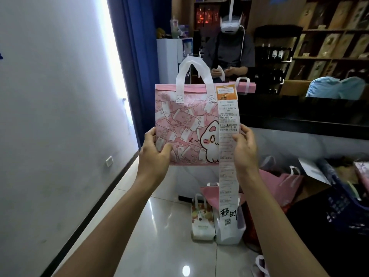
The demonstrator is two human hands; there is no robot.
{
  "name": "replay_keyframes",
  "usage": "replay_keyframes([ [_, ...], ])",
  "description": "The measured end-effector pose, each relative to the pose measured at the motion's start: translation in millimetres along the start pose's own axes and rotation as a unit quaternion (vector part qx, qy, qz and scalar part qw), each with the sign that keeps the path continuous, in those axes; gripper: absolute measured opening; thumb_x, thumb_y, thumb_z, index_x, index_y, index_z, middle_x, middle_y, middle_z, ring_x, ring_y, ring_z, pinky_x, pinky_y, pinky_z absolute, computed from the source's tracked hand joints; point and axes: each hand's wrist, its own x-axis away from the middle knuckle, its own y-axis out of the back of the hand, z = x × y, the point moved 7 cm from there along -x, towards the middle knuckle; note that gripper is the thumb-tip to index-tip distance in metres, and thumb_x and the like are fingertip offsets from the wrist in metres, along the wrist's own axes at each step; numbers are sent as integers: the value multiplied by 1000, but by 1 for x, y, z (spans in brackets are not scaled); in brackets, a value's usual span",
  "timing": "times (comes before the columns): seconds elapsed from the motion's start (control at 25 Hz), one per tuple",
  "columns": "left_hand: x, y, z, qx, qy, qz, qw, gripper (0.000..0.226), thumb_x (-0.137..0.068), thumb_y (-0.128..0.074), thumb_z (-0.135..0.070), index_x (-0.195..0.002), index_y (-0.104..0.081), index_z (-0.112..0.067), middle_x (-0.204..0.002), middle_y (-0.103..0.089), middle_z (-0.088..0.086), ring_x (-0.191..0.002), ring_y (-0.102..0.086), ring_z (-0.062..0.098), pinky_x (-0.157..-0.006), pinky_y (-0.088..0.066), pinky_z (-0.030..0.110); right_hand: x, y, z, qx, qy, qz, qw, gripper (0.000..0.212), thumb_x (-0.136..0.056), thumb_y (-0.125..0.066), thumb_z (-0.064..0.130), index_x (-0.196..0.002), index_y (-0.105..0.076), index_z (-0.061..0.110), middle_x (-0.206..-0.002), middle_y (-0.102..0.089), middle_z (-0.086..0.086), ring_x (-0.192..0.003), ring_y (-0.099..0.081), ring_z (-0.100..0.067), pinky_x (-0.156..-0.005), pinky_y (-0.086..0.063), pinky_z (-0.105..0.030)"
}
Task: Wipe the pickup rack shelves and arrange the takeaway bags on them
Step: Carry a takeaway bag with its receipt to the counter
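Up at chest height, a pink non-woven takeaway bag with a cartoon cat print (187, 128) is held upright; the left hand (154, 151) pinches its left edge, while the right hand (244, 148) pinches its long white receipt (228, 156), likely to read the order before shelving.

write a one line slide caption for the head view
Both hands, left and right, hold up a pink cat-print takeaway bag with long receipt.
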Motion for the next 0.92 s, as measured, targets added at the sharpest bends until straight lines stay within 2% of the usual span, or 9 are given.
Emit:
replay_keyframes([
  [0.12, -41, -26, 21, -8, 8, 3, 1000, 49, -97, -57, -23, -141, -37, -29, -118, -54, -11, -104, -60, 11, -60, -55, 11, -50, -12, -21, -7, 2, -3, 1000, 28, -103, -46, 17, -128, -56, 24, -107, -71, 10, -92, -71, -4, -73, -61, -23],
  [0.24, -77, -41, 41, -26, 20, -6, 999, 48, -97, -57, -23, -140, -38, -28, -127, -54, -4, -110, -59, 17, -71, -60, 22, -87, -27, -46, -21, -13, -1, 1000, 27, -103, -47, 17, -127, -57, 24, -101, -73, 12, -89, -72, -3, -67, -58, -19],
  [0.4, -133, -59, 67, -17, 33, 0, 999, 44, -96, -56, -22, -137, -40, -30, -123, -56, -8, -110, -61, 17, -73, -61, 25, -134, -49, -68, -30, -24, -2, 999, 24, -101, -53, 16, -121, -58, 26, -103, -74, 7, -90, -73, -5, -64, -57, -19],
  [0.52, -187, -77, 87, -17, 35, 20, 999, 44, -96, -55, -25, -137, -40, -33, -123, -58, -9, -111, -61, 15, -82, -60, 34, -177, -69, -78, -45, -17, -20, 999, 21, -99, -55, 16, -114, -59, 30, -99, -77, 7, -88, -75, -7, -62, -58, -19],
  [0.64, -251, -89, 108, -13, 29, 43, 999, 43, -96, -54, -28, -136, -40, -35, -123, -57, -12, -110, -62, 14, -78, -60, 28, -223, -98, -92, -44, -16, -38, 998, 23, -98, -55, 16, -117, -59, 28, -103, -76, 3, -92, -75, -11, -67, -60, -26],
  [0.8, -330, -101, 130, -12, 29, 70, 997, 43, -95, -55, -29, -136, -41, -35, -115, -58, -20, -102, -64, 6, -79, -61, 29, -281, -137, -102, -44, -4, -65, 997, 22, -96, -57, 15, -114, -60, 28, -104, -76, 1, -89, -75, -12, -64, -59, -24],
  [0.92, -385, -113, 140, -24, 21, 94, 995, 47, -94, -56, -30, -138, -40, -35, -122, -59, -15, -106, -62, 8, -85, -58, 31, -322, -159, -108, -43, 12, -92, 995, 22, -96, -57, 15, -115, -60, 26, -103, -76, 3, -89, -75, -11, -64, -59, -23],
])
